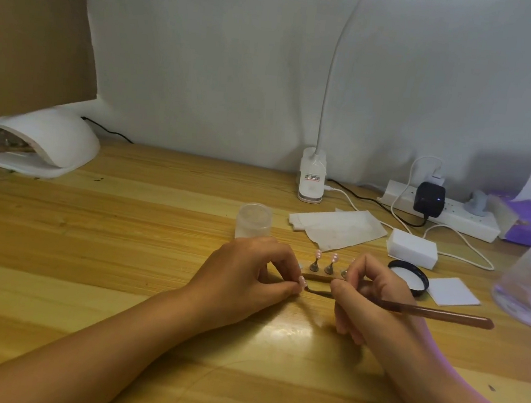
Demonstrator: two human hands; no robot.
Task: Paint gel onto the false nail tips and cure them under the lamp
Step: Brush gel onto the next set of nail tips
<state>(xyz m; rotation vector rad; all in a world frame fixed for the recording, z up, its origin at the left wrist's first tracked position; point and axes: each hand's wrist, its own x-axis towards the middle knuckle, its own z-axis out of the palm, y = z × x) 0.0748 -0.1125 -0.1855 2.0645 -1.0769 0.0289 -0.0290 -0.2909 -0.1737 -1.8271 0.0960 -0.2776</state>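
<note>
Right, my left hand [251,274] has thumb and forefinger curled in, pinching a small, glossy pink false nail tip [301,281] by its edges, with the other fingers tucked under. My right hand [375,294] grips the brush [440,314] like a pen, fingers bunched round its thin dark neck, and the long, smooth brown handle sticks out to the right above the table [124,253]. The bristle end meets the lower edge of the pinched tip, right between my two hands.

Just behind my fingers a narrow brown holder strip [317,277] lies flat, carrying little cone-shaped metal stands. Pink mounted tips [318,254] stand upright on them, one half hidden by my right forefinger. A frosted round jar [253,221] sits just beyond my left knuckles. To the right are a crumpled tissue [339,227], a white foam block [412,248] and a round black lid [408,275] beside my right hand. The white domed curing lamp [44,143] sits well apart, at the far left of the grainy wood.
</note>
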